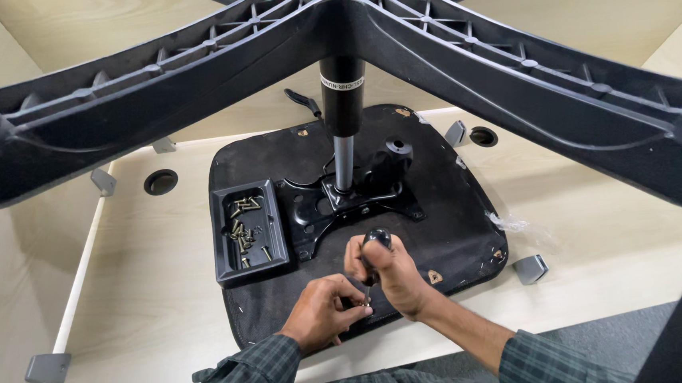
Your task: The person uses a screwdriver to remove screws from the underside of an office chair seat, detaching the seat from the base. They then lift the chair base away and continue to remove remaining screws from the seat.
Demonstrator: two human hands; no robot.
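An upturned office-chair seat, a black fabric-covered pad with rounded corners (446, 208), lies flat on a pale wooden bench (601, 245); everything else is placed from it. At the seat's middle sits a black pressed-metal mounting plate (342, 203), and a gas-lift column, chrome below and black above (344, 127), rises from that plate to the black ribbed plastic five-arm base (459, 43), which spreads overhead above the seat.

On the seat's left part rests a shallow black rectangular plastic tray (226, 259) holding a scatter of small brass-coloured screws (244, 222).

Both hands work over the seat's near edge, in front of the plate. The right hand (391, 272) has its fingers wrapped tight around a screwdriver with a rounded black handle (376, 237), which stands roughly upright with its tip pointing down at the seat. The left hand (329, 308) sits just beside it, touching it, with its fingers pinched narrow at the lower end of the screwdriver shaft; whether they hold a screw there I cannot tell, as it is too small to see. Both forearms wear dark green checked sleeves (250, 378).

Around the seat, on the bench, stand grey metal corner brackets: one just off the seat's near right corner (530, 269), another well off to its near left (47, 369). A round black-rimmed cable hole (161, 181) lies beyond the seat's far left corner.
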